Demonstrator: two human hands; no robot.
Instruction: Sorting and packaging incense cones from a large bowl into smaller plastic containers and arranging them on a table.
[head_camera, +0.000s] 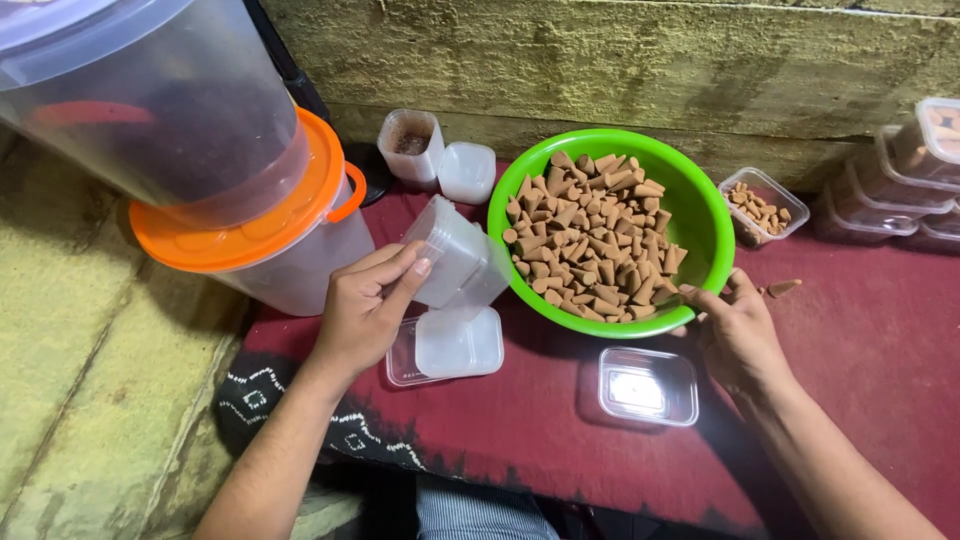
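My left hand (368, 303) grips a stack of small clear plastic boxes (455, 258), tilted toward a green bowl (700, 200). The bowl is heaped with several brown cone-shaped pieces (595, 235). Resting at the bowl's near right rim, my right hand (735, 330) has its fingertips closed on cones at the edge of the heap. An empty clear box (648, 385) lies on the red cloth in front of my right hand. Another clear box with a lid on it (450, 345) sits under the stack.
Two large clear tubs, one with an orange lid (250, 235), stand at the left. Two small boxes (437, 150) sit behind the bowl. A box holding cones (762, 205) and stacked closed boxes (900, 180) are at the right. One loose cone (783, 288) lies on the cloth.
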